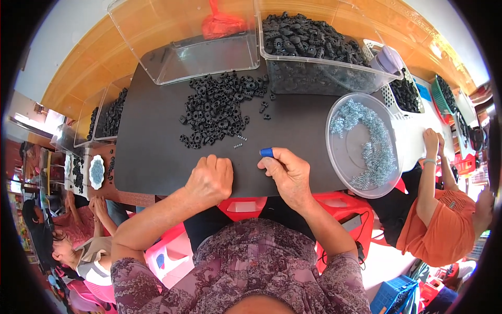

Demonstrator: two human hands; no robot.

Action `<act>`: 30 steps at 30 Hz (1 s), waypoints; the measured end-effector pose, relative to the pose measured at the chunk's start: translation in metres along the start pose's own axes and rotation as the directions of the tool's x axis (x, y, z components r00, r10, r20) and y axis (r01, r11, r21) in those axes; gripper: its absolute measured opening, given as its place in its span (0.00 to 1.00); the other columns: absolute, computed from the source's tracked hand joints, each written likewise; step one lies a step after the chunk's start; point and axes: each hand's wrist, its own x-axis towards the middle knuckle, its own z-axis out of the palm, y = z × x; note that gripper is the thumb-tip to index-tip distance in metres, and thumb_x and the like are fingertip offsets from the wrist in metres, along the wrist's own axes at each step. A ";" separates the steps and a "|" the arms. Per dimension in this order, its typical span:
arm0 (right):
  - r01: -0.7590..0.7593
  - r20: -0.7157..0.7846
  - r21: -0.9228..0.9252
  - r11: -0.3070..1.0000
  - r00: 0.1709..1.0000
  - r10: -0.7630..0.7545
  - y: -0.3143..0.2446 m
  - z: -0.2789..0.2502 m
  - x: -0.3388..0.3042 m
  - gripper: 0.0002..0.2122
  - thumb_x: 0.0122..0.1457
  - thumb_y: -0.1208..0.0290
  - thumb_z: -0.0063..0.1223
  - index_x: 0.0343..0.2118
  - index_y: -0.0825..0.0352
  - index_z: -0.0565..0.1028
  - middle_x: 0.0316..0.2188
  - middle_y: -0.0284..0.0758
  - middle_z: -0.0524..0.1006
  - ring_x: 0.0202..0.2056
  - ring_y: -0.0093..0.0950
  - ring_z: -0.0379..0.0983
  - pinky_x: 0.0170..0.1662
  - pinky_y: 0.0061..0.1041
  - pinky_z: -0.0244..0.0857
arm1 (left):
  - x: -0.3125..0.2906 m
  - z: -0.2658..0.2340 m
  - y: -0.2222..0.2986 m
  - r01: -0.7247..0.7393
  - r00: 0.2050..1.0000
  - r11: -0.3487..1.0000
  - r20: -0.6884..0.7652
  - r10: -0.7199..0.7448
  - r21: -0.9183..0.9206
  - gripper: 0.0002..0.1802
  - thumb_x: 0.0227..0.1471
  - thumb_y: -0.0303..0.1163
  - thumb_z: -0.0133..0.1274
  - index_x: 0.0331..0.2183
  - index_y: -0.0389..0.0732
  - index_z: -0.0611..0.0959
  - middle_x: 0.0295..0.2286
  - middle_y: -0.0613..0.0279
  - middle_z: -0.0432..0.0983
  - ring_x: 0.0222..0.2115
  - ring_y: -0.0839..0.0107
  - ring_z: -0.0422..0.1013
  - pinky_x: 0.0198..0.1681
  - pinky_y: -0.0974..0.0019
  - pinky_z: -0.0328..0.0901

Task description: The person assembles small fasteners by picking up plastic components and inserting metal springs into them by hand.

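Note:
My left hand (210, 178) is closed in a fist at the table's near edge, knuckles up; anything inside it is hidden. To its right my right hand (290, 175) has thumb and curled index finger close together, a blue finger cover (266, 152) on the index tip. I cannot make out what it pinches. Beyond both hands spreads a pile of small black plastic parts (217, 104), apparently cord locks. A couple of small metal springs (238, 145) lie at its near edge. More springs (377, 157) heap in a round clear plastic lid (345, 162) on the right.
A clear bin (334, 63) full of black parts stands at the back; beside it a clear container (204, 60) lies tilted, a red bag (222, 23) behind. A white basket (389, 99) stands at the right. Other people sit left and right, one in an orange shirt (444, 225).

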 end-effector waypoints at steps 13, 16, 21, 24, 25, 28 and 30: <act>0.029 0.027 -0.012 1.000 0.999 -0.029 0.004 0.000 0.000 0.06 0.57 0.78 0.50 0.36 0.71 0.75 0.26 0.30 0.77 0.26 0.15 0.69 0.30 0.15 0.66 | -0.013 -0.002 -0.021 0.239 0.966 0.820 0.042 -0.255 -0.520 0.05 0.39 0.22 0.55 0.24 0.37 0.76 0.19 0.57 0.67 0.22 0.57 0.69 0.25 0.56 0.64; 0.040 0.012 -0.022 0.999 0.999 -0.040 0.005 0.001 -0.001 0.05 0.57 0.78 0.50 0.36 0.71 0.75 0.26 0.30 0.77 0.26 0.15 0.69 0.30 0.15 0.66 | 0.025 -0.034 -0.040 0.248 0.948 0.773 -0.018 -0.317 -0.584 0.04 0.44 0.22 0.54 0.27 0.36 0.76 0.22 0.54 0.71 0.23 0.56 0.70 0.26 0.59 0.65; 0.045 -0.016 0.007 0.999 0.999 -0.045 0.007 -0.003 -0.001 0.05 0.58 0.78 0.50 0.36 0.71 0.75 0.26 0.30 0.76 0.26 0.15 0.69 0.30 0.15 0.66 | 0.140 -0.070 -0.071 0.240 0.898 0.647 -0.088 -0.431 -0.724 0.06 0.45 0.25 0.54 0.29 0.35 0.76 0.24 0.53 0.74 0.25 0.58 0.71 0.29 0.63 0.66; 0.015 0.006 0.052 0.999 1.000 -0.015 0.003 0.000 -0.001 0.05 0.58 0.78 0.50 0.36 0.71 0.75 0.26 0.30 0.77 0.26 0.15 0.69 0.30 0.15 0.65 | 0.197 -0.065 -0.093 0.149 0.882 0.806 -0.292 -0.371 -0.573 0.10 0.41 0.25 0.56 0.31 0.36 0.76 0.24 0.55 0.75 0.26 0.57 0.72 0.31 0.60 0.66; 0.015 -0.002 0.063 0.998 1.000 -0.015 0.004 0.000 0.000 0.05 0.58 0.78 0.50 0.36 0.71 0.75 0.27 0.30 0.77 0.26 0.15 0.69 0.30 0.15 0.65 | 0.208 -0.060 -0.096 0.147 0.882 0.805 -0.292 -0.370 -0.575 0.10 0.41 0.25 0.56 0.31 0.36 0.76 0.24 0.55 0.75 0.26 0.57 0.72 0.31 0.60 0.66; -0.017 -0.011 0.118 0.993 1.000 0.019 0.002 -0.002 0.000 0.06 0.58 0.78 0.50 0.37 0.70 0.75 0.27 0.30 0.77 0.26 0.14 0.69 0.30 0.15 0.65 | 0.215 -0.055 -0.096 0.067 0.743 0.977 -0.643 -0.184 -0.201 0.10 0.41 0.24 0.56 0.31 0.37 0.76 0.25 0.58 0.75 0.28 0.58 0.72 0.32 0.58 0.65; -0.053 -0.031 0.164 0.985 0.998 0.059 0.002 -0.005 0.000 0.06 0.58 0.78 0.50 0.37 0.70 0.75 0.27 0.30 0.77 0.26 0.14 0.69 0.31 0.15 0.65 | 0.187 -0.054 -0.086 0.147 0.791 0.891 -0.491 -0.366 -0.429 0.10 0.41 0.22 0.56 0.31 0.38 0.77 0.26 0.58 0.75 0.29 0.58 0.72 0.32 0.60 0.66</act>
